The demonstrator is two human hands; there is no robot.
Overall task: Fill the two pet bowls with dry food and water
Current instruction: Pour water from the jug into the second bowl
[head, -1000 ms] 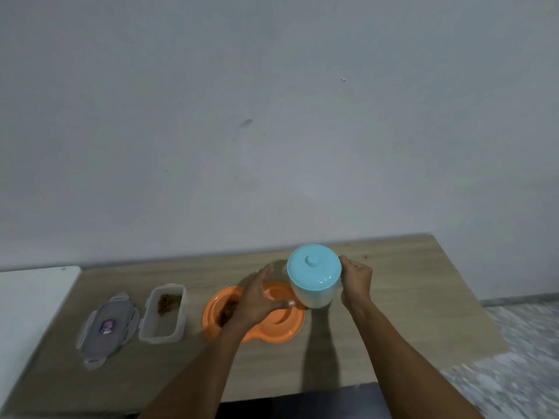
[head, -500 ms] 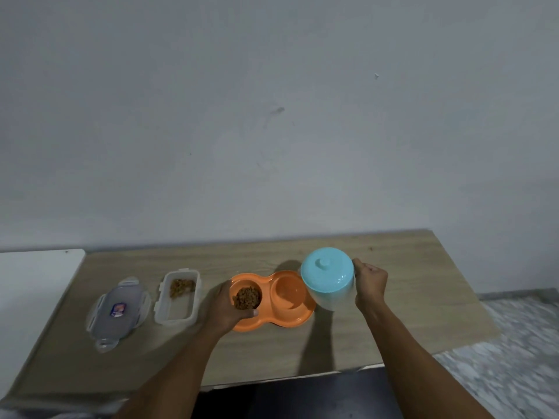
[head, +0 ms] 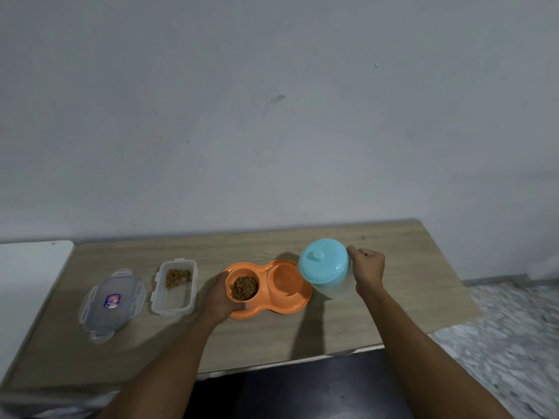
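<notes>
An orange double pet bowl (head: 298, 302) lies on the wooden table (head: 402, 300). Its left cup holds brown dry food (head: 244, 288); its right cup (head: 286, 281) looks clear, and I cannot tell if water is in it. My left hand (head: 217, 296) grips the bowl's left edge, thumb on the front rim. My right hand (head: 367, 269) grips the handle of a translucent water jug with a blue lid (head: 324, 261), standing upright just right of the bowl.
An open clear food container (head: 174, 297) with a little dry food sits left of the bowl. Its grey lid (head: 110, 303) lies further left. A white surface (head: 27, 285) adjoins the table's left end. Speckled floor (head: 508, 331) shows at right.
My left hand slid from over the bowl's middle to its left edge, uncovering the food cup. The jug came down from over the bowl to stand at its right.
</notes>
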